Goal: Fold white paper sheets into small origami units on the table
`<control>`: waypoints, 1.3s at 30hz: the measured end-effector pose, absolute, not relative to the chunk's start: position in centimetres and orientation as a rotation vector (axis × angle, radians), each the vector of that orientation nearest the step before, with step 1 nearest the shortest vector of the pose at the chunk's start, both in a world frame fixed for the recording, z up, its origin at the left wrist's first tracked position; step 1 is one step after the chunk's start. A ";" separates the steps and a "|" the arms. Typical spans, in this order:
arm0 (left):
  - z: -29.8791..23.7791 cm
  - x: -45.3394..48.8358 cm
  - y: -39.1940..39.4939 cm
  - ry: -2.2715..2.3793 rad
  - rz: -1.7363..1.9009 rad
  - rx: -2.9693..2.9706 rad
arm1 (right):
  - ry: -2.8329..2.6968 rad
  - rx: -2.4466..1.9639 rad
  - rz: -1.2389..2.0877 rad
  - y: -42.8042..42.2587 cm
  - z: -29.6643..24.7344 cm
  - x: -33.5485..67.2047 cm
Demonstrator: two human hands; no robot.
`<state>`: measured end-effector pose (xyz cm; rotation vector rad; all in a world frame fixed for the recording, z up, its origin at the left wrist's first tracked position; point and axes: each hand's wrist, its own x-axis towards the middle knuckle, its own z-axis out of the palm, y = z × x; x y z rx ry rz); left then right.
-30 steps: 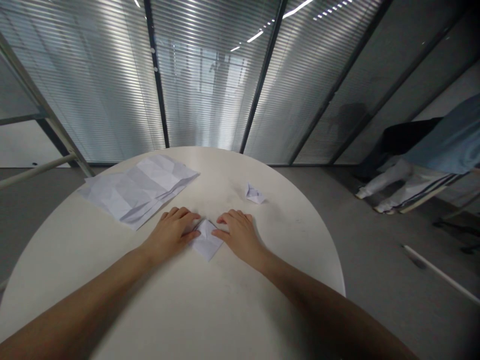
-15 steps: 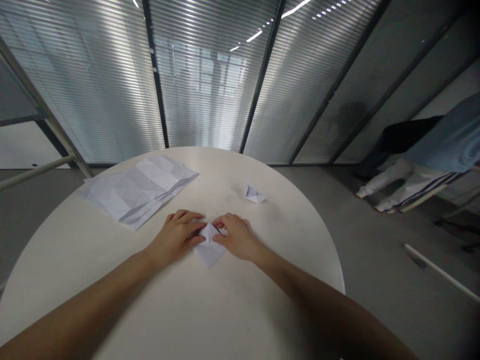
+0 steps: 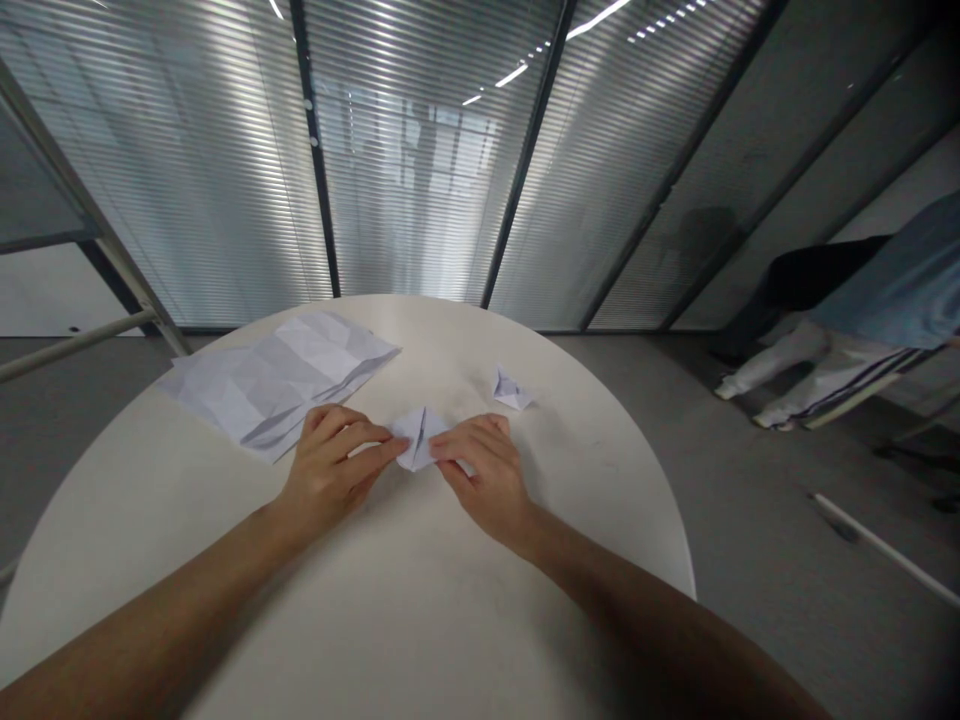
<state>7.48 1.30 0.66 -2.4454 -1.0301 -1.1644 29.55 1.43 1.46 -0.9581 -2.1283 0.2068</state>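
A small piece of folded white paper, with a slit or crease down its middle, is held between my two hands. My left hand pinches its left corner between thumb and fingers. Its right corner is gripped by the thumb and fingers of my right hand. The paper looks lifted and tilted a little over the table. Beyond my right hand stands a small folded paper shape with upturned points.
The round white table carries a stack of creased white paper sheets at the back left. A metal frame stands left of it. Glass panels with blinds rise behind. At the right a person is partly visible.
The folded paper has come up from lying flat as a diamond and is turned, its slit now facing me. Both hands have shifted from pressing it to pinching its sides.
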 end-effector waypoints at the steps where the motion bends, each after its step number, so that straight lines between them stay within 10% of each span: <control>1: 0.8 7.3 1.2 -0.980 -1.138 -2.407 | -2.145 -0.910 0.188 1.5 1.5 29.7; 11: 0.2 8.1 1.7 -0.842 -0.523 -2.845 | -2.577 -1.006 0.295 2.7 0.3 30.2; 28: -1.5 8.3 2.8 -1.608 -0.931 -2.777 | -2.190 -1.383 0.438 3.3 -0.2 29.7; 39: 1.1 7.9 1.4 -1.028 -0.467 -2.916 | -2.758 -0.995 0.062 2.3 1.1 30.4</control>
